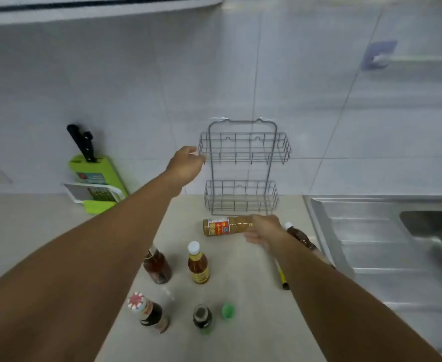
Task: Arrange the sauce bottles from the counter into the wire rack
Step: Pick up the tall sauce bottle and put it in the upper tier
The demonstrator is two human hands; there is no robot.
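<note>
The pale stone counter (253, 283) carries everything I have to move, and the steel sink (387, 231) bounds it on my right, so my working room is the strip below the grey two-tier wire rack (243, 168) that hangs on the tiled wall. Both baskets of the rack look empty, so I judge the arranging has barely begun. My left hand (185, 165) is up at the left corner of the upper basket, its grip curled at the wire, probably to steady the rack; whether the fingers actually close on the wire I cannot tell. My right hand (263, 232) has its grip wrapped round the neck end of the tan sauce bottle with the red and yellow label (225, 226), which is held lying on its side just in front of the lower basket; it will need turning upright before it goes in. Close behind my right wrist lies a dark brown bottle with a white cap (299, 236), partly hidden by my arm. Nearer me stand a dark bottle under my left forearm (158, 267), an amber bottle with a white cap and yellow label (198, 265), a dark bottle with a red-and-white cap (149, 312), and a small dark green-tinted bottle (202, 318) beside a loose green cap (227, 310). Away at the left, the green knife block (97, 173) and grater (94, 195) are no obstacle.
</note>
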